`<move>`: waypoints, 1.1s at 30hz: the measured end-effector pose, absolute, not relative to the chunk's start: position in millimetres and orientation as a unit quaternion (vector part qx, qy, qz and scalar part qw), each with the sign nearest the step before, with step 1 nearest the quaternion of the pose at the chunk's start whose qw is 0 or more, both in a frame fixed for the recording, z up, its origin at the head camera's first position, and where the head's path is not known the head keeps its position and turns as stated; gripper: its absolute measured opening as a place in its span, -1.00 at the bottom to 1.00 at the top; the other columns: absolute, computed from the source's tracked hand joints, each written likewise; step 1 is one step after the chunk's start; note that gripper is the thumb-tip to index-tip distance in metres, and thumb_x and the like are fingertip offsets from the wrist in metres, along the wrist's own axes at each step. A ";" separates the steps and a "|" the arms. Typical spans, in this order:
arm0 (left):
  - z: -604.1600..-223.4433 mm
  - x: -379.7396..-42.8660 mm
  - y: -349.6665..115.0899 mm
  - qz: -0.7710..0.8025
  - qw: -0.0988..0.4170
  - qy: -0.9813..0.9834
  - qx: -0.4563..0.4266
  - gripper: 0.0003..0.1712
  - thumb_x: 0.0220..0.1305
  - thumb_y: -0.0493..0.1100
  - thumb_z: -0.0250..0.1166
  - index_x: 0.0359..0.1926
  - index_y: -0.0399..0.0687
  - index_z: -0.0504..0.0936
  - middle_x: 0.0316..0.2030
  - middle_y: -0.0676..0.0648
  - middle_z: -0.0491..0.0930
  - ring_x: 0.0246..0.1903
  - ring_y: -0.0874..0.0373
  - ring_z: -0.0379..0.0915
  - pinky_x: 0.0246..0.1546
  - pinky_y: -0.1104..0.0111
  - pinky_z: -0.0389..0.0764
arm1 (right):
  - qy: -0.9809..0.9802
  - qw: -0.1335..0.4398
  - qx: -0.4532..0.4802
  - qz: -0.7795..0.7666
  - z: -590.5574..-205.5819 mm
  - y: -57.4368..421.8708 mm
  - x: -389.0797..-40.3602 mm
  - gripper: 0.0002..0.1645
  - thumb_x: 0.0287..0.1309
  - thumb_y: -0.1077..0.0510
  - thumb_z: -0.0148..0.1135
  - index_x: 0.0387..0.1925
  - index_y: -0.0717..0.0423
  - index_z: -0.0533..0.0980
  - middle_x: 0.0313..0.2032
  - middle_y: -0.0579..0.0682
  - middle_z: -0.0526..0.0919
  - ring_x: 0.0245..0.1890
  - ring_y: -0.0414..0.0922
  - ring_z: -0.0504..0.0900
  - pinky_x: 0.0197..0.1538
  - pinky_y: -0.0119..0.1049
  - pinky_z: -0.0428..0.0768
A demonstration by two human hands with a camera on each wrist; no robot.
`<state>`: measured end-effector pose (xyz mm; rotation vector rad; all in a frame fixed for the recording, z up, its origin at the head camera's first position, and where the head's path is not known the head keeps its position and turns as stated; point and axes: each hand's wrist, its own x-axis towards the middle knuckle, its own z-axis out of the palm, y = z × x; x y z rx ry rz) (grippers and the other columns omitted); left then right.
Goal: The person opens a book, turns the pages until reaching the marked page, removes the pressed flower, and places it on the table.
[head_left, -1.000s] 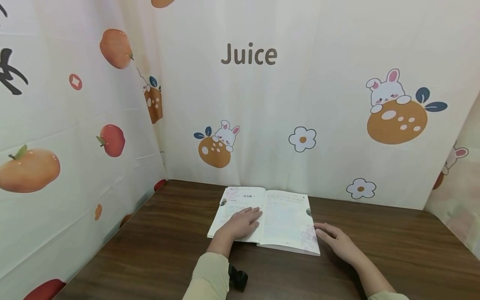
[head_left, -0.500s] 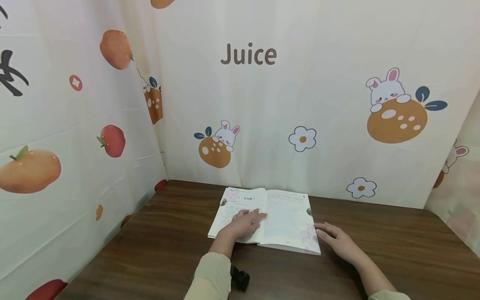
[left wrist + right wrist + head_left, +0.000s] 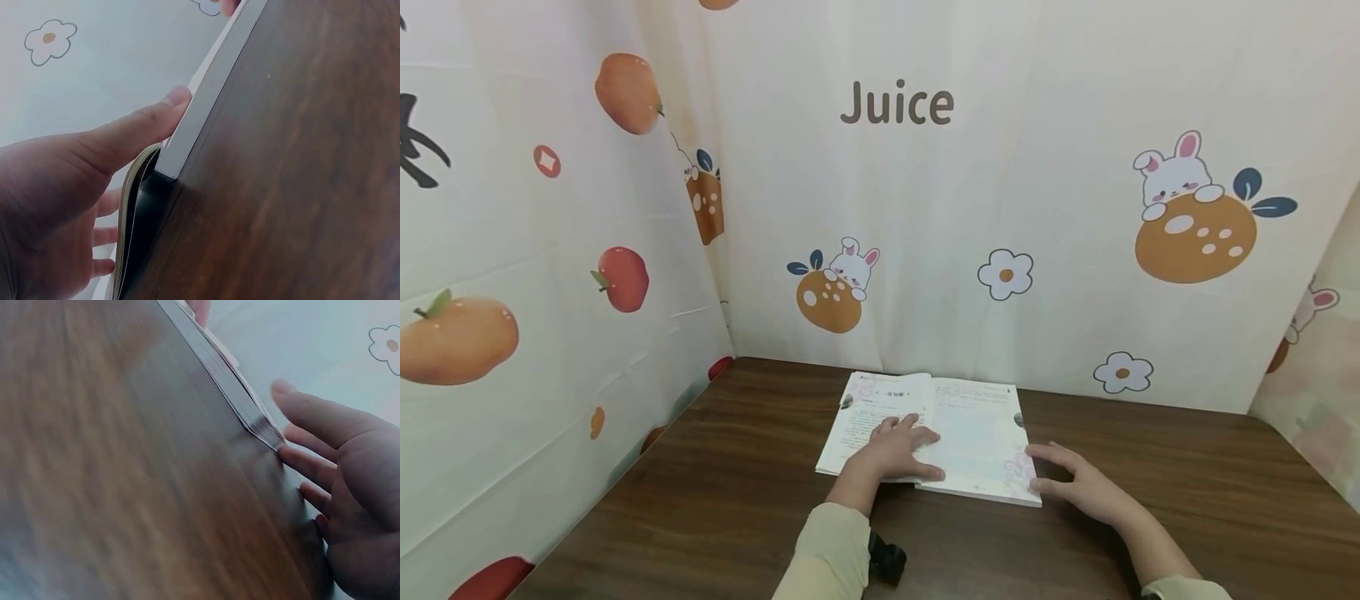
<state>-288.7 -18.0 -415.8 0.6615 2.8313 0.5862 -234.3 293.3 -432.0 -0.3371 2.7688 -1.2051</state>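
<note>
An open book (image 3: 973,437) lies flat on the table, printed text on its left page and mostly blank space on the right page. Across the left page and the centre fold rests my left hand (image 3: 891,450), fingers spread, with its thumb over the lower part of the right page. The left wrist view has that thumb (image 3: 150,122) on the thick right-hand part, beside the thinner curved left-hand part. Beside the book's right edge is my right hand (image 3: 1086,492). In the right wrist view its fingers (image 3: 306,465) touch the book's corner, while the thumb is raised.
The brown wooden table (image 3: 715,500) extends on both sides of the book. A pale printed curtain (image 3: 925,208) stands behind it, close to the book's far edge. A black device (image 3: 887,560) sits at the left wrist.
My left hand has shifted slightly right, and its thumb has spread out over the right page. The right hand's thumb has moved apart from its fingers. The book lies in the same place.
</note>
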 end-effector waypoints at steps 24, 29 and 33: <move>-406.4 -273.8 21.7 0.116 -0.060 0.954 0.269 -0.27 -0.04 0.57 0.04 0.02 0.31 0.57 0.22 0.01 0.30 0.27 0.00 0.05 0.17 0.01 0.14 | 0.926 -0.014 -0.078 -0.369 -434.8 282.1 -237.8 -0.47 0.09 -0.20 0.21 -0.01 0.04 0.55 0.16 0.20 0.42 0.27 0.31 0.11 0.08 0.41 0.05; -410.2 -264.0 41.5 0.099 -0.081 0.928 0.349 -0.58 0.06 0.37 0.20 -0.12 0.37 0.64 -0.09 0.23 0.51 -0.02 0.25 0.31 -0.02 0.28 0.33 | 0.924 -0.002 -0.074 -0.374 -434.3 280.8 -237.8 -0.45 0.14 -0.22 0.16 0.01 0.05 0.54 0.17 0.19 0.42 0.28 0.30 0.08 0.08 0.42 0.02; -414.8 -260.5 50.8 0.132 -0.081 0.923 0.351 -0.81 0.19 0.10 0.24 -0.21 0.31 0.69 -0.30 0.32 0.59 -0.26 0.39 0.41 -0.19 0.41 0.36 | 0.922 0.005 -0.068 -0.382 -432.9 281.2 -236.0 -0.42 0.25 -0.22 0.01 0.08 0.08 0.50 0.21 0.23 0.36 0.29 0.31 0.05 0.10 0.41 0.01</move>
